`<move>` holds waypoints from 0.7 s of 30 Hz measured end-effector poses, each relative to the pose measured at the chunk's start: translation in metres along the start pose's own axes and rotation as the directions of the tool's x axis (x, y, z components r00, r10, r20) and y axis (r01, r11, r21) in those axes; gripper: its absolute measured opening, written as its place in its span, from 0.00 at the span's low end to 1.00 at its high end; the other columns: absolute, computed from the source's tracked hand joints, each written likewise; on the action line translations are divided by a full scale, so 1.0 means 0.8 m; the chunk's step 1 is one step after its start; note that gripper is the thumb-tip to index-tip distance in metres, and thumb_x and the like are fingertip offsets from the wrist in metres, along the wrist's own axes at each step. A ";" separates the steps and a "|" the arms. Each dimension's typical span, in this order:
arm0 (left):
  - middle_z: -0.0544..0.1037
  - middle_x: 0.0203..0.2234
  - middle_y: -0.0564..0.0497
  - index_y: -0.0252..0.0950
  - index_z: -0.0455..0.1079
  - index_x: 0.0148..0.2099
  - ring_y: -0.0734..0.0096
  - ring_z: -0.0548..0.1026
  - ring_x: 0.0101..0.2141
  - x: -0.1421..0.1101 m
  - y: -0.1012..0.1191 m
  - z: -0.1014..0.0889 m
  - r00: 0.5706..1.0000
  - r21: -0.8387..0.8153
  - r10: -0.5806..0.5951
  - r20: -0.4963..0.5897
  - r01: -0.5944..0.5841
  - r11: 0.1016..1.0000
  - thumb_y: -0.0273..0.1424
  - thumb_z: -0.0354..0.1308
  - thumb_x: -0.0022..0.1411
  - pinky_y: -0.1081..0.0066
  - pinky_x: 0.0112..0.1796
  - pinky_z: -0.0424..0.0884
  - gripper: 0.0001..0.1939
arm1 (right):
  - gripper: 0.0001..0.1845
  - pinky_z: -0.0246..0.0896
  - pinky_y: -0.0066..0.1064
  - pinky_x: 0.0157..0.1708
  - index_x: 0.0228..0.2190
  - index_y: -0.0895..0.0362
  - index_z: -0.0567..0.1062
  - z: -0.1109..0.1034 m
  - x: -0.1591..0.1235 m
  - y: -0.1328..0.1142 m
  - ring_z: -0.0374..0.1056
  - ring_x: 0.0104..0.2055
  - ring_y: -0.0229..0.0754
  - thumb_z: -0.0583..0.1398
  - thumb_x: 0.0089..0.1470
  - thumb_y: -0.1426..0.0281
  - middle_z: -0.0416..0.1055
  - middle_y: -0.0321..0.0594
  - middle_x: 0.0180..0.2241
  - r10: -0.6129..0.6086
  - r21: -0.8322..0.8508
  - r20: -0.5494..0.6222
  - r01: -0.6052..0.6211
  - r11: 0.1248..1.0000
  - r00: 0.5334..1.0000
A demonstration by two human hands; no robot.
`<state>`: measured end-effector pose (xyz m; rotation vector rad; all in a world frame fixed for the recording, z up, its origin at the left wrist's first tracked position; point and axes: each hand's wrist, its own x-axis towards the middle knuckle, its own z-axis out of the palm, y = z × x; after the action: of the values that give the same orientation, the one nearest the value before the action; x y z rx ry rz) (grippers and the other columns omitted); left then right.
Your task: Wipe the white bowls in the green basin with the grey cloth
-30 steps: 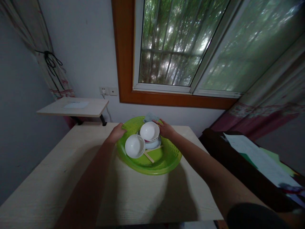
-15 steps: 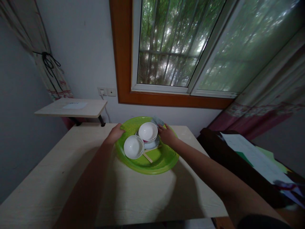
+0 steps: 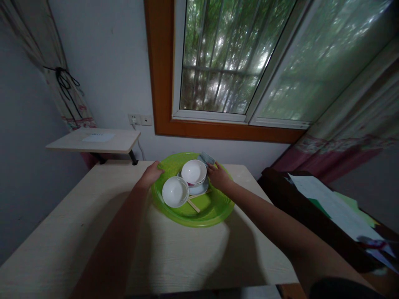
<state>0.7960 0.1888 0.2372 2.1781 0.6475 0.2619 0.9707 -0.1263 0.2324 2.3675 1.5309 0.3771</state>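
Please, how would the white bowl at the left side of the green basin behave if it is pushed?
The white bowl may feel slippery, as its surface looks glossy. Its rounded sides suggest it could rock or tip in the green basin. It looks ceramic, so it might chip against the other bowl close beside it.

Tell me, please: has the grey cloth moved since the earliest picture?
Yes. Against the wooden window frame, the grey cloth has shifted to the right in the view.

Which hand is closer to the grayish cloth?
The right. The right hand has its fingers right by the cloth; the left hand is farther away, holding the left rim of the green basin.
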 end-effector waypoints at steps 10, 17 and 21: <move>0.82 0.43 0.41 0.35 0.72 0.50 0.63 0.79 0.37 -0.005 0.004 -0.001 1.000 -0.030 -0.005 -0.006 0.005 1.000 0.28 0.60 0.61 0.70 0.37 0.71 0.14 | 0.30 0.44 0.55 0.72 0.61 0.56 0.74 0.000 0.014 -0.009 0.52 0.73 0.54 0.52 0.60 0.76 0.66 0.48 0.66 0.061 0.031 0.037 -0.062 0.998 0.997; 0.82 0.43 0.41 0.35 0.72 0.51 0.64 0.79 0.37 -0.001 0.001 0.004 0.999 -0.050 -0.035 -0.012 0.034 0.998 0.28 0.61 0.61 0.70 0.37 0.71 0.15 | 0.23 0.48 0.58 0.69 0.52 0.56 0.82 -0.009 -0.033 -0.011 0.60 0.69 0.60 0.56 0.59 0.72 0.73 0.53 0.61 0.133 0.024 0.066 -0.134 0.991 0.989; 0.83 0.42 0.43 0.36 0.73 0.50 0.64 0.80 0.37 0.001 -0.001 0.005 0.999 -0.058 -0.041 -0.008 0.041 0.998 0.29 0.61 0.61 0.70 0.36 0.71 0.14 | 0.17 0.58 0.56 0.63 0.42 0.55 0.85 -0.038 -0.057 -0.023 0.67 0.64 0.61 0.56 0.60 0.70 0.79 0.56 0.52 0.181 0.018 0.200 -0.189 0.982 0.963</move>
<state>0.7980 0.1874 0.2338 2.1075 0.6813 0.2664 0.9258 -0.1576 0.2506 2.4995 1.2429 0.1478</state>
